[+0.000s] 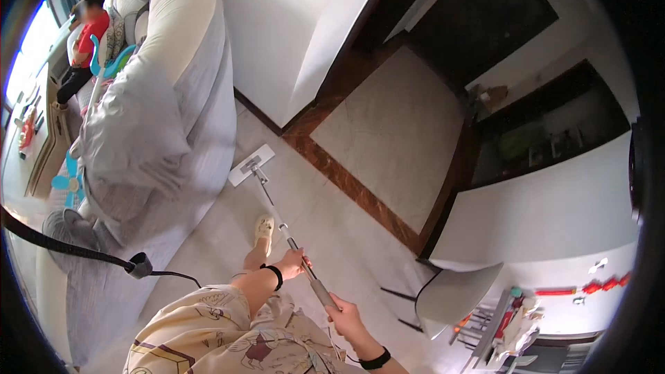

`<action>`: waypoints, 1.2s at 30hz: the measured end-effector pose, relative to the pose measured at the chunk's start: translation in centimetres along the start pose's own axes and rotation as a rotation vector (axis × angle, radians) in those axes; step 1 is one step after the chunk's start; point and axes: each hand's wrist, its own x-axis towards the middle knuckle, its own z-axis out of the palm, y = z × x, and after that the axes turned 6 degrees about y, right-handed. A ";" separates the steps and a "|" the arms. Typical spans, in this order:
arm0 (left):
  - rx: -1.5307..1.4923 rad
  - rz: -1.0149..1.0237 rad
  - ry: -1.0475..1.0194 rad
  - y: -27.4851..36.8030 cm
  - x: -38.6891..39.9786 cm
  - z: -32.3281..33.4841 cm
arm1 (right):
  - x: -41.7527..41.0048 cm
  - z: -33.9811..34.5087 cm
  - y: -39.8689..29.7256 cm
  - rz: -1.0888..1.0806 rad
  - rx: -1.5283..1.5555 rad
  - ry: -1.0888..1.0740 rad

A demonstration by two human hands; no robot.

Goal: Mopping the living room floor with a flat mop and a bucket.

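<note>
A flat mop with a white rectangular head [251,165] lies with its head on the pale tiled floor, beside the hanging edge of a grey sofa cover. Its telescopic handle [276,214] runs down towards me. My left hand [295,264] is closed around the middle of the handle. Nearer my body, my right hand [345,315] grips the grey grip at the handle's upper end. Both wrists wear black bands. One foot in a cream shoe [264,227] stands on the floor just below the mop head.
A covered sofa [171,88] fills the left, with a person in red [94,31] sitting beyond it. A white wall corner [283,124] and a brown stone floor border [353,192] are ahead. A pale chair [452,298] stands at right, before a cluttered table [491,330].
</note>
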 end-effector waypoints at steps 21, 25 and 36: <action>-0.435 0.067 0.142 28.5 11.7 10.6 | 18.6 2.2 -29.8 -0.408 -0.981 0.059; -0.175 0.141 0.406 26.5 12.0 11.4 | 19.1 0.9 -26.1 -0.374 -0.949 0.002; -0.083 -0.023 0.317 10.7 13.1 15.2 | 14.7 -10.9 -16.2 -0.210 -0.830 -0.061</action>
